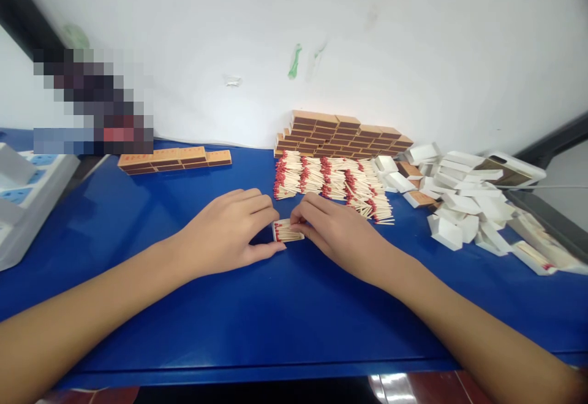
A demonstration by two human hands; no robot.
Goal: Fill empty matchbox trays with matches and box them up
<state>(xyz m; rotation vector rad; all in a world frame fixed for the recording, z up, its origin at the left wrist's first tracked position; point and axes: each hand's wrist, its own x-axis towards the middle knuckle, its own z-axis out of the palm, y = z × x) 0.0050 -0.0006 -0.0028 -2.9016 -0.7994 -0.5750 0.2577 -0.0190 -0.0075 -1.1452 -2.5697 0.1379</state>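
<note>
**Blue table: bare strip up front, small tray between both hands**

Blue table (294, 312): front edge runs across the bottom of view, bare surface from there up to the forearms. Back side tighter: loose matches (337, 180) lie just beyond the right hand (337, 226), stacked matchboxes (340, 134) behind them against the wall (206, 24). Right side crowded: heap of white empty trays (463, 193), phone (517, 168) at its back. Left: row of matchboxes (174, 159) near the wall, well apart from the left hand (236, 226), bare blue between.

Small tray (289, 242) with matches inside, red heads toward the left hand. Left thumb and forefinger are apart, bracketing its left end, thumb at the near side; can't tell if they press. Right thumb and forefinger tips nearly together over its right end; can't tell if clamped on a match or the tray.
</note>
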